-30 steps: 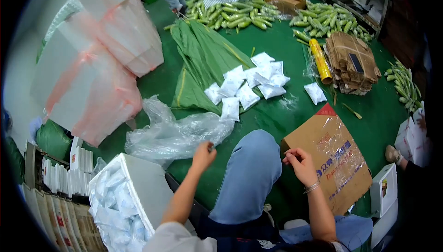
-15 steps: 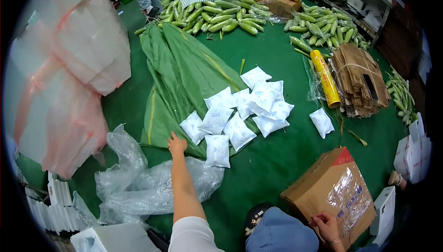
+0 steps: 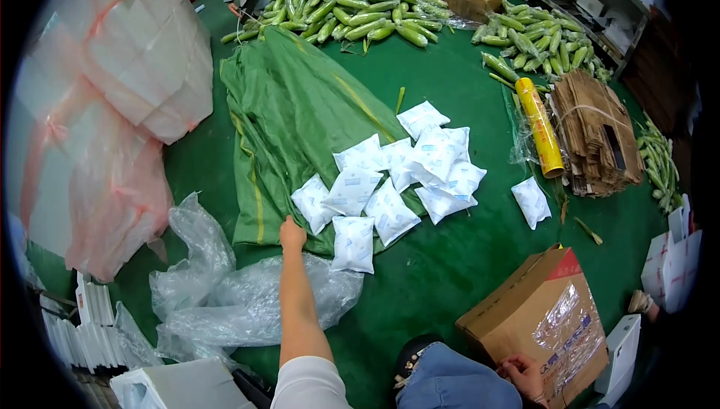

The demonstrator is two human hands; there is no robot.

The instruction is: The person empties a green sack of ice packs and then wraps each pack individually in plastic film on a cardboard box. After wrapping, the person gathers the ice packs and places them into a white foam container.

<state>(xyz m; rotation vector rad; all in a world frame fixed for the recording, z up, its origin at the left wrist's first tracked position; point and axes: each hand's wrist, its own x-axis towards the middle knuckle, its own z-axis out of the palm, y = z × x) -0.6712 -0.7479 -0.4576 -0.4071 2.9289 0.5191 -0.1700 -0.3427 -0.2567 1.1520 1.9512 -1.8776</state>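
My left hand (image 3: 292, 235) is closed on the lower edge of a large green woven sack (image 3: 289, 124) spread over the floor. Just right of that hand lie white printed ice packs (image 3: 352, 244), several of them piled on the sack and beside it. Crumpled clear plastic wrap (image 3: 255, 300) lies under my left forearm. My right hand (image 3: 523, 374) is loosely closed, its fingers curled, by my knee and in front of a cardboard box (image 3: 525, 311). I see nothing held in it.
Wrapped green corn cobs (image 3: 360, 15) are heaped at the back. A yellow film roll (image 3: 538, 128) lies beside stacked flat cardboard (image 3: 596, 135). White foam boxes in pinkish plastic (image 3: 105, 131) stand left. Another person's leg and hand (image 3: 238, 5) show at the sack's far end.
My left fingers have closed from a spread reach onto the sack's edge, which is now bunched there. The other person's hand has come down to the sack's far end. The view has shifted slightly.
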